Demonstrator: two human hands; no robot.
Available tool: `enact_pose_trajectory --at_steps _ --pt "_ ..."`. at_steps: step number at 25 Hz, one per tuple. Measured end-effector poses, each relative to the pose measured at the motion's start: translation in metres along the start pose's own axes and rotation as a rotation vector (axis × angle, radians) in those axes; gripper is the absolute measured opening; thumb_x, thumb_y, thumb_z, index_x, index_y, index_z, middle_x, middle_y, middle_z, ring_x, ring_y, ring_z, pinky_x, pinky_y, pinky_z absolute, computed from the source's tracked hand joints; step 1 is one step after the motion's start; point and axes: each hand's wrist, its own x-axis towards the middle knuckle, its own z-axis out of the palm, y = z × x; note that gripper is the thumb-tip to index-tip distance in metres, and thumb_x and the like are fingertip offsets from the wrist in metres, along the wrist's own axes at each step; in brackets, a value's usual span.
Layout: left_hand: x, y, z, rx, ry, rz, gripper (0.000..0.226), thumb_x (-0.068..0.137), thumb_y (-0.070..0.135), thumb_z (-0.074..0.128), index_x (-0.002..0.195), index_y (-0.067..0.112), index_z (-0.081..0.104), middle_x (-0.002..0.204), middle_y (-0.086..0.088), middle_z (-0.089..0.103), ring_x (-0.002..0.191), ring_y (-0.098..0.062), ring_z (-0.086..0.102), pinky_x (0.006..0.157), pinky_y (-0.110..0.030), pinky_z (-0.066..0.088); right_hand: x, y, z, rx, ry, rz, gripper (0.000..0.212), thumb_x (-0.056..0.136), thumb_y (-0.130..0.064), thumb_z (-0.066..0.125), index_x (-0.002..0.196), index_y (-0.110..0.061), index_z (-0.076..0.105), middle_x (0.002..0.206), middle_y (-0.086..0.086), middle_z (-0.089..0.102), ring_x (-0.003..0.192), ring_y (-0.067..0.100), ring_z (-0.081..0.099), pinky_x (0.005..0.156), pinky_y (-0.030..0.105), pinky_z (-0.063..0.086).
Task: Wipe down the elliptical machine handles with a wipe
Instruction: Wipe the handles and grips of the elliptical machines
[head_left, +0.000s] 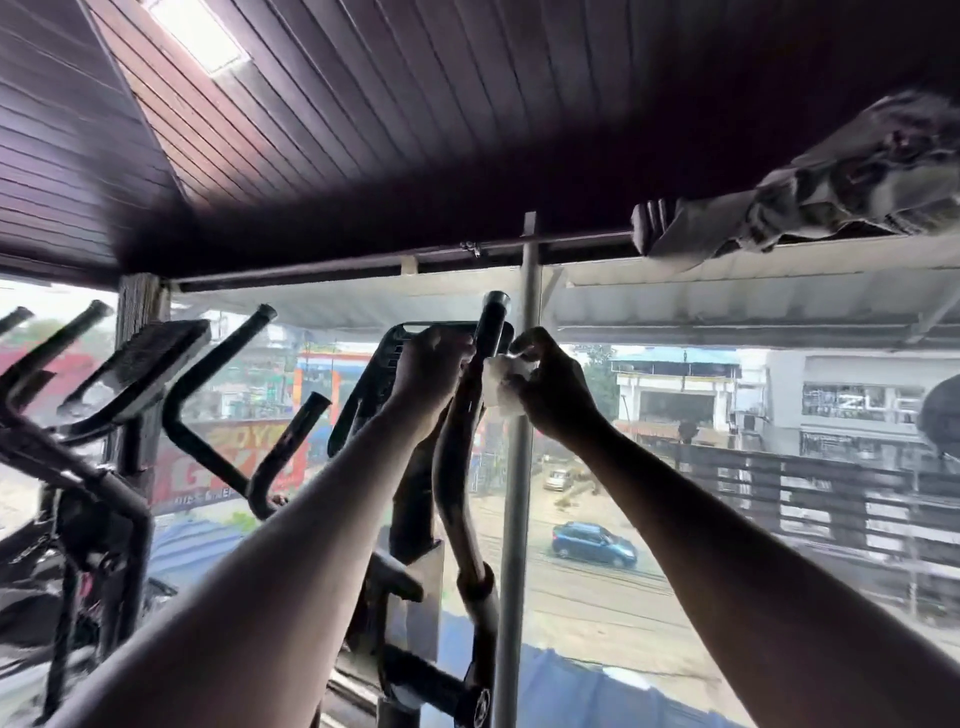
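The right hand (550, 387) pinches a white wipe (506, 384) between thumb and fingers and presses it on the right side of the black handle (480, 374) of the elliptical machine, a little under its top end. The left hand (428, 371) is on the other side of this handle, with the fingers curled against it; they seem to hold it, but the grip itself is hidden. Behind the left hand stands the dark console (387, 364) of the machine. More exercise machines (104, 405) stand to the left. Behind the handle rises a grey pole (519, 467), and through the window a blue car (592, 543) is on the street below.
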Motion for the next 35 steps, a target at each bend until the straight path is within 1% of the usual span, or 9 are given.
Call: enact_pose_trajectory --at_steps 7,10,14,17,21,26,29,32,35 --pt "0.094 -0.046 0.024 0.093 -0.036 -0.095 0.020 0.094 0.011 0.049 0.088 0.020 0.066 0.084 -0.001 0.063 0.074 -0.016 0.054 0.077 -0.039 0.053 0.128 0.063 0.050 -0.156 0.203 -0.160 0.020 0.090 -0.007 0.057 0.107 -0.007 0.067 0.104 0.017 0.057 0.083 0.018 0.051 0.069 0.015 0.037" --pt "0.104 -0.046 0.031 0.011 -0.074 -0.153 0.020 0.095 0.015 0.048 0.099 0.015 0.067 0.090 -0.002 0.064 0.076 -0.016 0.056 0.065 -0.030 0.044 0.134 0.078 0.064 -0.080 0.088 -0.284 0.018 0.083 -0.016 0.063 0.098 -0.012 0.071 0.103 0.011 0.061 0.086 0.022 0.062 0.071 0.021 0.042" --pt "0.120 -0.042 0.044 -0.065 -0.073 -0.174 0.028 0.097 0.022 0.039 0.091 0.016 0.065 0.081 -0.003 0.065 0.075 -0.020 0.058 0.073 -0.033 0.042 0.155 0.100 0.064 -0.106 0.008 -0.575 0.015 0.079 -0.011 0.062 0.089 -0.014 0.073 0.095 0.002 0.062 0.083 0.018 0.062 0.071 0.033 0.053" --pt "0.129 -0.042 0.050 -0.061 -0.045 -0.179 0.030 0.096 0.022 0.035 0.096 0.012 0.064 0.079 -0.003 0.063 0.072 -0.020 0.055 0.074 -0.035 0.040 0.194 0.095 0.059 -0.247 0.119 -0.478 0.023 0.087 -0.005 0.053 0.099 -0.004 0.073 0.102 0.012 0.065 0.095 0.028 0.060 0.084 0.032 0.047" --pt "0.136 -0.043 0.052 -0.130 -0.010 -0.159 0.030 0.097 0.022 0.034 0.085 0.013 0.060 0.078 -0.005 0.061 0.071 -0.020 0.055 0.072 -0.034 0.041 0.186 0.096 0.067 -0.375 -0.039 -0.838 0.031 0.087 -0.016 0.045 0.078 -0.007 0.073 0.084 0.009 0.069 0.090 0.023 0.057 0.079 0.026 0.036" --pt "0.137 -0.046 0.056 -0.124 -0.052 -0.171 0.029 0.096 0.022 0.035 0.092 0.012 0.061 0.078 -0.004 0.061 0.071 -0.019 0.052 0.071 -0.033 0.039 0.207 0.095 0.066 -0.549 -0.048 -0.768 0.039 0.083 -0.009 0.035 0.091 -0.005 0.073 0.092 0.012 0.071 0.088 0.030 0.061 0.090 0.040 0.038" --pt "0.138 -0.049 0.052 -0.154 -0.062 -0.168 0.029 0.097 0.023 0.035 0.089 0.012 0.061 0.080 -0.004 0.062 0.071 -0.019 0.053 0.070 -0.032 0.040 0.192 0.097 0.066 -0.437 -0.119 -0.734 0.032 0.087 -0.012 0.042 0.093 -0.008 0.074 0.095 0.011 0.069 0.091 0.029 0.058 0.086 0.030 0.037" --pt "0.136 -0.051 0.050 -0.175 -0.101 -0.180 0.034 0.100 0.024 0.032 0.109 0.008 0.061 0.083 -0.006 0.062 0.070 -0.018 0.054 0.071 -0.033 0.042 0.182 0.103 0.071 -0.239 0.197 -0.451 0.032 0.092 -0.019 0.046 0.106 -0.007 0.072 0.107 0.013 0.064 0.101 0.025 0.059 0.086 0.021 0.038" --pt "0.135 -0.055 0.046 -0.201 -0.151 -0.178 0.034 0.100 0.025 0.032 0.107 0.009 0.061 0.084 -0.006 0.062 0.072 -0.018 0.054 0.074 -0.035 0.041 0.139 0.100 0.098 0.021 0.397 -0.254 0.024 0.095 -0.003 0.052 0.110 -0.007 0.069 0.108 0.008 0.061 0.097 0.011 0.058 0.087 0.009 0.044"
